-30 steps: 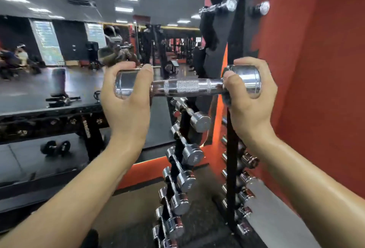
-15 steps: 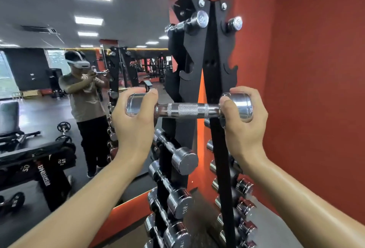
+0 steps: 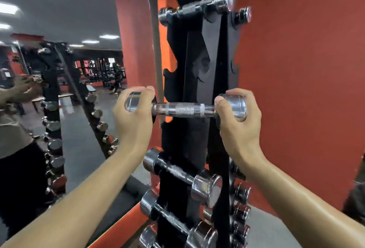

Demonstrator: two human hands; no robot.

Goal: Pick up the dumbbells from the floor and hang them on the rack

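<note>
Chrome is what we have between our palms: a small dumbbell (image 3: 185,109) held level across the front of the black rack (image 3: 194,81), with its knurled handle bare in the middle. Our left hand (image 3: 134,118) is wrapped over the left head and our right hand (image 3: 240,123) is wrapped over the right head, both clamped tight, so the bar spans the gap between them at about chest height in the view.

The rack stands upright against the red wall (image 3: 300,69). Empty cradle notches show in its plates just above the handle, one dumbbell already sits at the top (image 3: 199,9), and more fill the rows below (image 3: 183,176).

The risk, as we judge it, is seating. We grip the heads, not the handle, so our fingers lie close to the rack plates; pushing in carelessly could pinch them against the steel. If the bar goes in tilted, one end may catch a notch while the other misses, and the weight could roll off and fall on the stored dumbbells beneath. Polished heads are also slippery, so a loose hold while lifting toward the notch could let one end drop. The view is blurred, so we cannot tell which notch lines up.
</note>
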